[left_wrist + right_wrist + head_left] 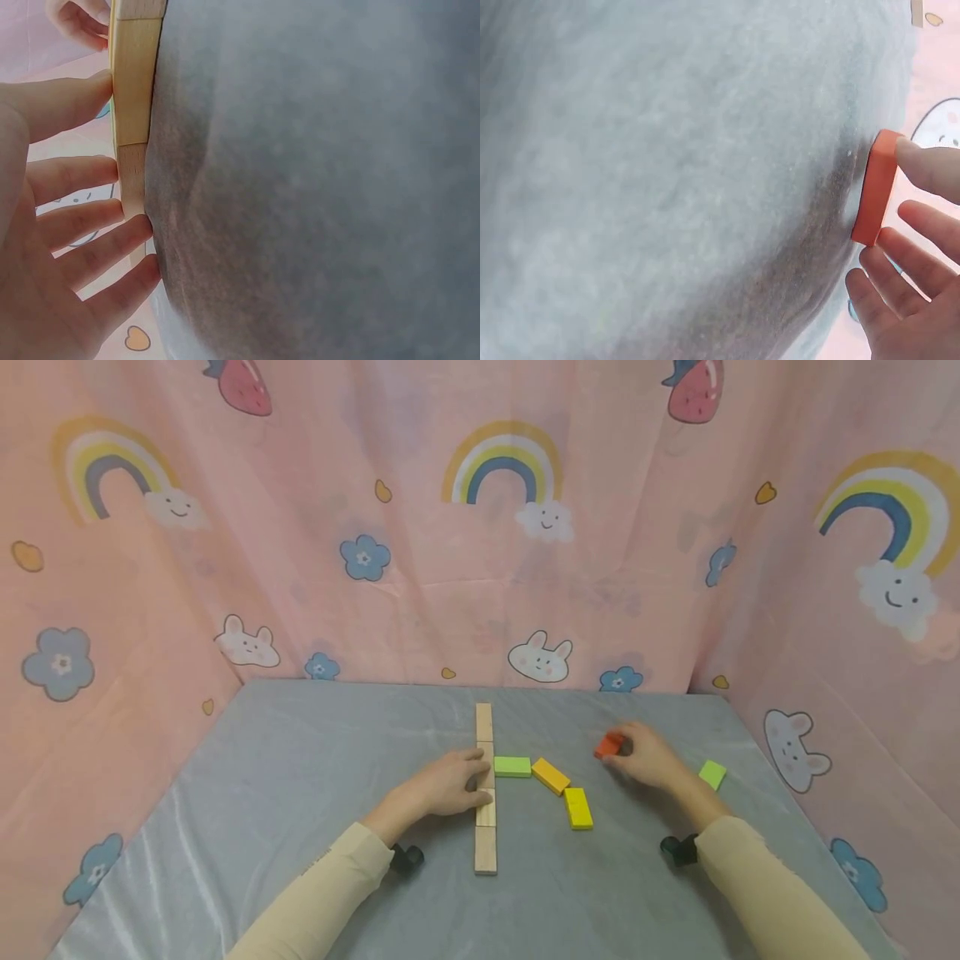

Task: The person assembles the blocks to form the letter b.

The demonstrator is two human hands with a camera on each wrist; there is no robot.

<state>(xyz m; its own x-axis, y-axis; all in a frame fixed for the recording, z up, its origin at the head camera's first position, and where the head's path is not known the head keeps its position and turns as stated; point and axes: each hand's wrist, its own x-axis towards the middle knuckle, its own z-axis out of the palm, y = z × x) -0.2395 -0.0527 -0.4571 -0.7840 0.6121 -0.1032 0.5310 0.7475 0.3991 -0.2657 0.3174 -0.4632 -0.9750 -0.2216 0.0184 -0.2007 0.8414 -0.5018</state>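
Far left, the left hand (447, 782) is held with fingers spread and fairly straight; the row of wooden blocks (486, 850) is touched by it, but nothing appears gripped. If this hand were pressed sideways, the row could be knocked out of line, since its blocks are seen only to abut. Next, the near green block (513, 767) is set against the row; any such shift would probably be passed to it, and on to the orange block (551, 776) and the yellow block (578, 808), set close in a bend. Farther right, the red block (606, 746) is pinched at the right hand (648, 758) between thumb and fingertips; whether it is lifted off the counter (262, 777) cannot be told. It could be twisted or dropped if the pinch were loosened. Last, the far green block (712, 774), beside the right forearm, could be brushed by the sleeve.
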